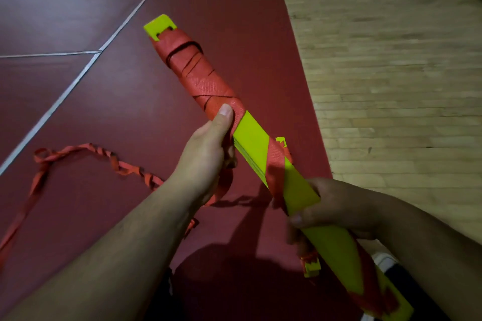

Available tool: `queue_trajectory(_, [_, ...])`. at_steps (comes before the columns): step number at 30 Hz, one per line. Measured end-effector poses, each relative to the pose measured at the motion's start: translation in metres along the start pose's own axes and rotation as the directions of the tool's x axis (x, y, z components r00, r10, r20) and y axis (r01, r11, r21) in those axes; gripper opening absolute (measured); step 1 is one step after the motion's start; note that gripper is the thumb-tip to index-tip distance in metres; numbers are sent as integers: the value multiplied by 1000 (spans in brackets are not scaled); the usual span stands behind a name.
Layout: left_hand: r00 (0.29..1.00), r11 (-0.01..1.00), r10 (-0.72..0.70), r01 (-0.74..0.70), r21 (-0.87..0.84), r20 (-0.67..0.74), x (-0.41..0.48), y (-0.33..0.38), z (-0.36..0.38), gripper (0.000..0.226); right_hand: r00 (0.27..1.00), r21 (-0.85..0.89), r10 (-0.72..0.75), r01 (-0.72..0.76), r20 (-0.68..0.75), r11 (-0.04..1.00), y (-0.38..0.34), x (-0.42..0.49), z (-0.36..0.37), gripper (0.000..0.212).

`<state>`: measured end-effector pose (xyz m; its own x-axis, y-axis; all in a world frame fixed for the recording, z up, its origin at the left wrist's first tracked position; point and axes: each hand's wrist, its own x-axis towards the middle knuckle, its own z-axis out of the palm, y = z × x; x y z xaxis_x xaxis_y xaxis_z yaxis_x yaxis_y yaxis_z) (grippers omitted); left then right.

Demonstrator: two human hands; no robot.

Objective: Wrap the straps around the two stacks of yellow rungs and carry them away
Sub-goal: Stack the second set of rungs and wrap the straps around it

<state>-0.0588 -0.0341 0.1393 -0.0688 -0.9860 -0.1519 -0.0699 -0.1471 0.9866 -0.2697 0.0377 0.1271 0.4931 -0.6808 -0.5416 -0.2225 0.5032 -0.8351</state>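
Two bare hands hold one long stack of flat yellow plastic rungs slantwise above the dark red floor mat. The left hand has its grip closed on the middle, thumb pressing the wound red woven strap. The right hand grips the nearer part. Loose strap trails on the mat at left.

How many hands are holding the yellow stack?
2. The left hand grips the yellow stack at its middle, thumb pressing the red strap. The right hand grips it nearer the body.
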Motion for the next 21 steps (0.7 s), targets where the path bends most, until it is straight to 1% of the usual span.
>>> queue_trajectory(1, [1000, 997, 9, -9, 80, -8, -1, 2, -2, 60, 999, -18, -14, 13, -37, 1000, 0, 1, 2, 35])
queue_trajectory(2, [999, 984, 30, -26, 177, -21, -1, 3, -4, 61, 993, -60, -43, 37, -110, 998, 0, 3, 4, 27])
queue_trajectory(3, [998, 965, 55, -48, 259, -18, 0, 4, -7, 61, 979, -119, -80, 58, -186, 991, -1, 5, 7, 24])
queue_trajectory(5, [996, 928, 78, -87, 362, 41, 2, 3, -13, 60, 947, -253, -149, 76, -284, 965, -3, 10, 10, 25])
queue_trajectory(7, [991, 897, 31, -86, 434, 132, 3, -1, -19, 51, 907, -373, -198, 50, -371, 926, -3, 15, 10, 26])
queue_trajectory(8, [984, 894, -15, -66, 444, 176, 4, -2, -22, 45, 881, -423, -230, 38, -413, 905, -2, 17, 9, 27])
queue_trajectory(10, [964, 912, -94, -17, 410, 249, 3, 0, -26, 31, 839, -474, -279, 29, -467, 880, -1, 20, 7, 29])
queue_trajectory(12, [954, 932, -111, 4, 361, 277, 1, 3, -27, 18, 814, -487, -299, 23, -498, 873, 0, 21, 6, 30])
queue_trajectory(14, [955, 946, -122, 30, 322, 270, 0, 3, -26, 13, 793, -524, -316, -5, -520, 852, 3, 25, 5, 30])
queue_trajectory(17, [959, 934, -101, -1, 358, 266, 3, -6, -23, 5, 767, -610, -346, -73, -540, 789, 7, 29, 6, 25])
queue_trajectory(18, [962, 931, -97, -3, 366, 254, 3, -7, -21, 6, 763, -621, -350, -84, -543, 780, 7, 30, 7, 25])
queue_trajectory(21, [971, 950, -110, 40, 308, 211, -2, -2, -14, 47, 766, -663, -362, -110, -531, 741, 9, 31, 12, 32])
